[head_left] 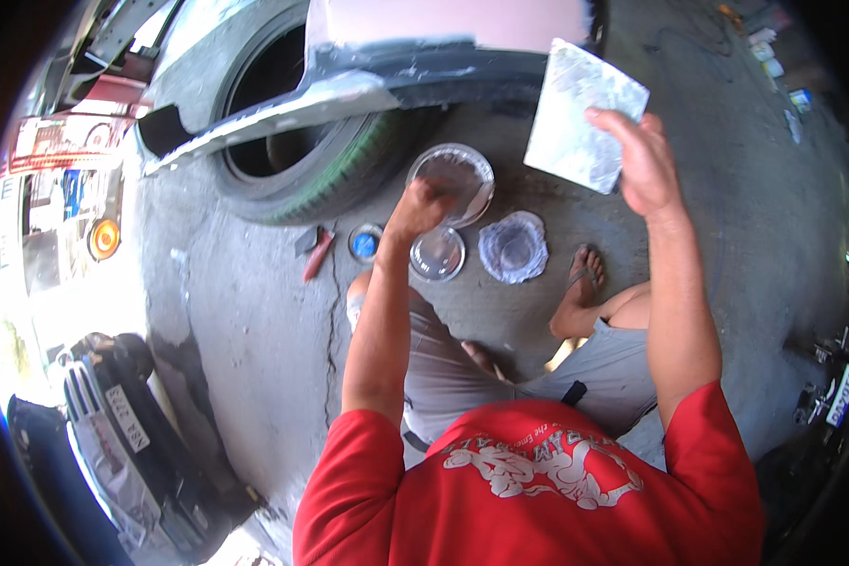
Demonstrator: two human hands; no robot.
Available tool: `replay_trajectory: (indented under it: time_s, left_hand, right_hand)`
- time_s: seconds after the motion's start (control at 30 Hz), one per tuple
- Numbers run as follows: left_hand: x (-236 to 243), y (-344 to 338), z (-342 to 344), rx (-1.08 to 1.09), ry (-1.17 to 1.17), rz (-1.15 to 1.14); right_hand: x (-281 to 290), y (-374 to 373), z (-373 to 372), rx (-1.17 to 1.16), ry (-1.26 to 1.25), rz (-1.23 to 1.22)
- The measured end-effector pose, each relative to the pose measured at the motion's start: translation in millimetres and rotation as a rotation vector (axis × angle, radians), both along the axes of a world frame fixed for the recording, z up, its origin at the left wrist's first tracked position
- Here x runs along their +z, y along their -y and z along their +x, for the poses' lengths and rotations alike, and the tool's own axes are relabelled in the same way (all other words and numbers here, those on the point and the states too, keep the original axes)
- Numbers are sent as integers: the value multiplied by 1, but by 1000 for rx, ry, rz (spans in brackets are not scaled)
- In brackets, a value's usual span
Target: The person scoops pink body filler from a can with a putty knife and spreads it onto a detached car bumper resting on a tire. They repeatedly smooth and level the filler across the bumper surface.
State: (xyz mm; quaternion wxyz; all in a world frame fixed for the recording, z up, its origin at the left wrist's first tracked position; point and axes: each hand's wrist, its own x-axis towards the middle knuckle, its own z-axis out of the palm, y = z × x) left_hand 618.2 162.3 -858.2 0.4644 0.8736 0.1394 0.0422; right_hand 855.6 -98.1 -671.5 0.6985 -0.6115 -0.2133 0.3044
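My right hand (643,160) grips a thin, pale, smudged square board (583,123), raised in front of me with the thumb lying across its face. Over a round open can (481,193) my left hand (422,208) is closed. Its fingertips are blurred against the can's dark inside, and what they hold, if anything, is hidden. Just nearer to me lies a round metal lid (437,255). Right of that lid stands a bowl-like container wrapped in crumpled bluish-white plastic (514,247).
A small tin with blue in it (364,243) and a red-handled tool (319,257) are on the cracked concrete floor. A tyre (340,174) lies ahead, with a partly painted car body panel (424,75) over it. Car bumpers (132,434) rest at lower left.
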Motion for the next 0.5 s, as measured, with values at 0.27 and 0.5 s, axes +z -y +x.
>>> replay_trajectory:
  time_s: [0.27, 0.5]
  left_hand:
    - [80, -25, -15, 310, -51, -262]
    - [194, -17, -39, 414, 233, -156]
  right_hand:
    - [15, -10, -9, 41, -258, 173]
    - [9, -38, -7, 197, -423, 241]
